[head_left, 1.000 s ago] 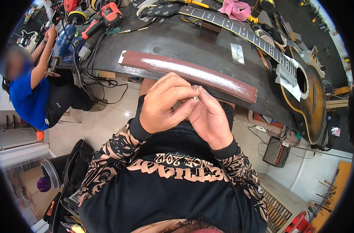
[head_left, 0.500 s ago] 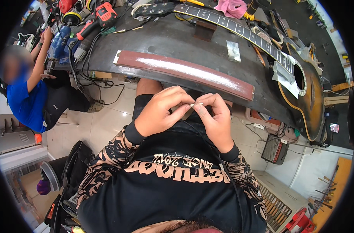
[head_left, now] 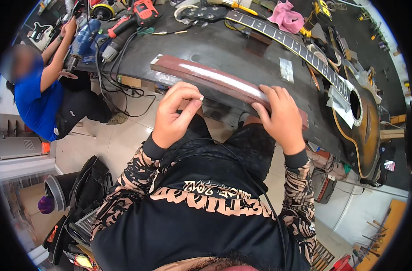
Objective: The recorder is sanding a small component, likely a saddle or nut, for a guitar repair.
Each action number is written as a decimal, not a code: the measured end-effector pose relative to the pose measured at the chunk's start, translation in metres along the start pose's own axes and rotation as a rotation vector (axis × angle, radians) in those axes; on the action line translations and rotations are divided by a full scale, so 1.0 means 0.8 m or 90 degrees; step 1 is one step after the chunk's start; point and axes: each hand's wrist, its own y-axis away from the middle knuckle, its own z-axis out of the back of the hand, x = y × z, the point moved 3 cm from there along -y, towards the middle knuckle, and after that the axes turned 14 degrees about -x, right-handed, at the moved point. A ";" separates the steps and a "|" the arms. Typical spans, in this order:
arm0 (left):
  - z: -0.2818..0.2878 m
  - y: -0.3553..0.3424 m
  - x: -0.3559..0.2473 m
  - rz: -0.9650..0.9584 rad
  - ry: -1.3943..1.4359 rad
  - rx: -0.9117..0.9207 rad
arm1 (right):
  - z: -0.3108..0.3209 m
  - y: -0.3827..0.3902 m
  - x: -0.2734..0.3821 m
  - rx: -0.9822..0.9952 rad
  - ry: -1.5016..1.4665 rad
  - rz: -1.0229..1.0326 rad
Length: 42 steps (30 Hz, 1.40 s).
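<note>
Over my lap, near the table's front edge, my left hand [head_left: 172, 119] pinches a small off-white piece [head_left: 201, 98] between thumb and forefinger; only its tip shows. My right hand [head_left: 280, 117] is closed over the right part of a long sanding block [head_left: 183, 67], thumb on the near side and fingers across the top. Reddish-brown sandpaper covers the block, with a band of white dust along its middle. It lies along the front edge of the dark table [head_left: 224, 49].
A sunburst acoustic guitar [head_left: 368, 135] lies at the right, its neck [head_left: 289, 43] reaching across the back, propped by a dark block [head_left: 258, 45]. Power tools and cables crowd the left. A pink cloth [head_left: 287, 18] lies behind. At far left sits a person in blue [head_left: 39, 99] holding a tool.
My hands have parted. The right hand has let go of the small white piece and moved right onto the sanding block; the left keeps the piece and has moved left and up.
</note>
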 end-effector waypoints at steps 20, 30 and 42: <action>-0.155 -0.103 -0.048 -0.351 -0.115 0.270 | 0.057 -0.013 -0.057 0.085 -0.089 0.021; -0.267 -0.106 -0.051 -0.369 -0.124 0.458 | 0.115 0.075 -0.067 -0.131 0.019 -0.126; -0.274 -0.105 -0.069 -0.352 -0.225 0.492 | 0.106 0.082 -0.066 -0.112 0.051 -0.105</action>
